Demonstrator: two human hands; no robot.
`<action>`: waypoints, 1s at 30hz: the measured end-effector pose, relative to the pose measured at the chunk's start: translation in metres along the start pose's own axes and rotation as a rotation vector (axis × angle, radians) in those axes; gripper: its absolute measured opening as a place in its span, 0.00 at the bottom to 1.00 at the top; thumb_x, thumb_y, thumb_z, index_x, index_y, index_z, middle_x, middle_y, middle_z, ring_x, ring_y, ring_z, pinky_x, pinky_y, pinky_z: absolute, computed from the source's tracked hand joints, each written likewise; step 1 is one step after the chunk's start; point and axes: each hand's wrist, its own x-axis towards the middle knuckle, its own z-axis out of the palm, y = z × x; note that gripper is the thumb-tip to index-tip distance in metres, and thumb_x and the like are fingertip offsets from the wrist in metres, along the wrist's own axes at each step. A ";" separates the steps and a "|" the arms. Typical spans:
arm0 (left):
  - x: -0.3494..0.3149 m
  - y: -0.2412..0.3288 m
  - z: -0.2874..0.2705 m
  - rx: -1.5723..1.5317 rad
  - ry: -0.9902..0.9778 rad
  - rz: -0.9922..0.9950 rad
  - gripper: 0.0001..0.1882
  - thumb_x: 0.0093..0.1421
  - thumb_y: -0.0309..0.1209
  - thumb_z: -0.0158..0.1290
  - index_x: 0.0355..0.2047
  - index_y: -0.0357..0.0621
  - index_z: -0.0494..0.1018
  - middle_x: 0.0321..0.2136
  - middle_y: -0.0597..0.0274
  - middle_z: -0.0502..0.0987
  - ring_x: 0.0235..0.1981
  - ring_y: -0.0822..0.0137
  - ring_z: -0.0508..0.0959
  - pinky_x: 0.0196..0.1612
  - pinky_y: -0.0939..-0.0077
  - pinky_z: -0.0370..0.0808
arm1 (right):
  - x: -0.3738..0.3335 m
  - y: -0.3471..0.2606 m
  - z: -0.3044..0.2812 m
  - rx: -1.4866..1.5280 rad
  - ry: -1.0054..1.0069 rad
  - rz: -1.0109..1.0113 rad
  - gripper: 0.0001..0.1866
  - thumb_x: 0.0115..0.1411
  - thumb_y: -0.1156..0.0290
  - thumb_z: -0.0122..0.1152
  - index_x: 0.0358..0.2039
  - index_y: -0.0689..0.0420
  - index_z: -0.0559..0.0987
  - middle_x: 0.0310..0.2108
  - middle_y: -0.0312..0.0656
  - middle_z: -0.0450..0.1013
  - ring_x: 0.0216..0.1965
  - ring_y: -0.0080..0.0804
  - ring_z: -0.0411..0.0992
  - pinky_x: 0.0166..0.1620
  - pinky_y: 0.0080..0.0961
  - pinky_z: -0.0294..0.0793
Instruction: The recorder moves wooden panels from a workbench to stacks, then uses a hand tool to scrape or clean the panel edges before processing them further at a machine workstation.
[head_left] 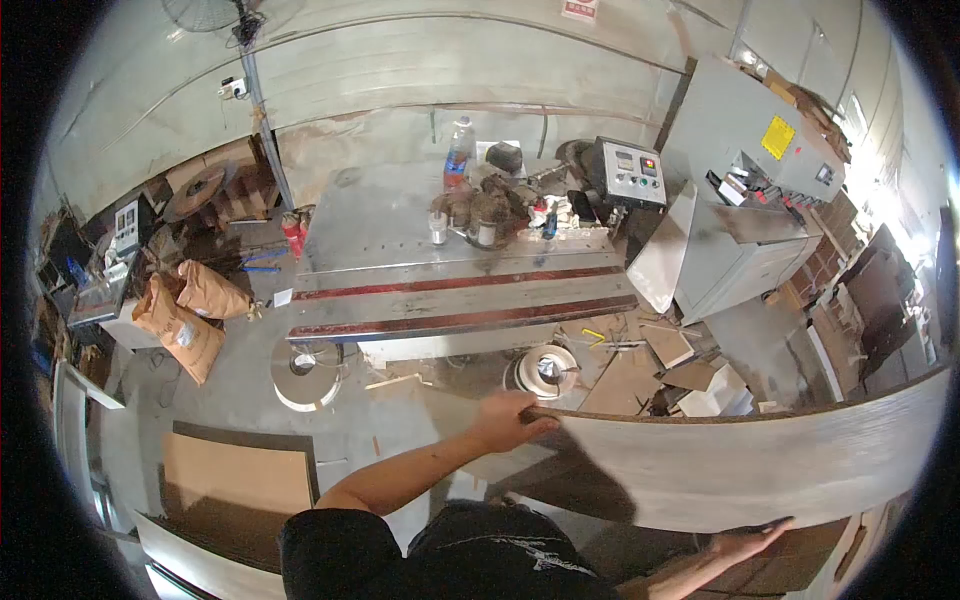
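A long, pale grey-white board (740, 465) with a brown edge is tilted up on its long side and reaches toward the right rim of the view. My left hand (510, 423) grips its upper left corner, fingers wrapped over the end. Under the lower long edge, my right hand (752, 541) bears the board with its fingers stretched along that edge. The board hides part of the floor behind it.
Ahead stands a metal machine table (460, 290) with red strips, cluttered with a bottle (460, 150) and motor parts. Rolls of edging (548, 372) and scraps (720, 388) lie on the floor. Brown sacks (180, 330) and a brown panel stack (237, 480) are at left; a grey cabinet (745, 250) is at right.
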 end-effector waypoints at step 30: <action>0.217 -0.351 -0.032 0.385 0.180 -1.108 0.41 0.62 0.54 0.56 0.69 0.50 0.57 0.59 0.42 0.72 0.55 0.40 0.76 0.57 0.48 0.73 | 0.109 0.497 0.080 -0.042 -0.064 0.826 0.42 0.67 0.36 0.46 0.71 0.52 0.58 0.71 0.47 0.55 0.69 0.54 0.56 0.68 0.57 0.59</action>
